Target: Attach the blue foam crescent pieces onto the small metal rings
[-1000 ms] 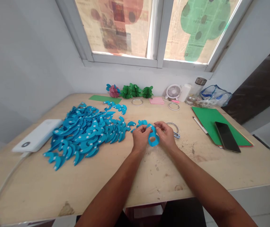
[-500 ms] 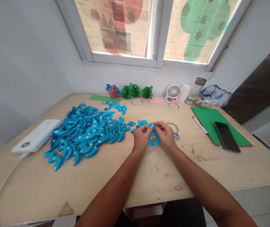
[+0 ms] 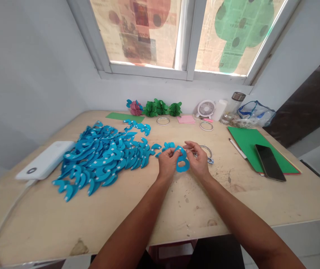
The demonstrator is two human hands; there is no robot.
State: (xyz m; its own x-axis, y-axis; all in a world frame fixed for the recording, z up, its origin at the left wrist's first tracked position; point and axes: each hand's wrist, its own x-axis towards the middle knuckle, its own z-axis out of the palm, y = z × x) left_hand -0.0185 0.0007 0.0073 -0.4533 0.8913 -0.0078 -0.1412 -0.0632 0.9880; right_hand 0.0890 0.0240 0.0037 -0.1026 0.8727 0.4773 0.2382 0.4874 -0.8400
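Since the earlier frame, the right hand (image 3: 196,158)'s fingers have lifted and spread slightly. The left hand (image 3: 168,163)'s grip is closed, pinching a blue paper piece (image 3: 183,169) over the counter (image 3: 177,209), right of the blue pile (image 3: 106,153). The right grip is loosely parted beside that piece; contact cannot be confirmed. Recommended: steady the upper edge, handle lightly, avoid creasing.

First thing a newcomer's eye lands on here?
Likely the big heap of curved blue pieces, dotted with small white squares, on the left side of the table. Next, the blue cutout with a hole, pinched by the left hand near the middle, the right hand at its edge. Then the green folded shapes by the wall below the window.
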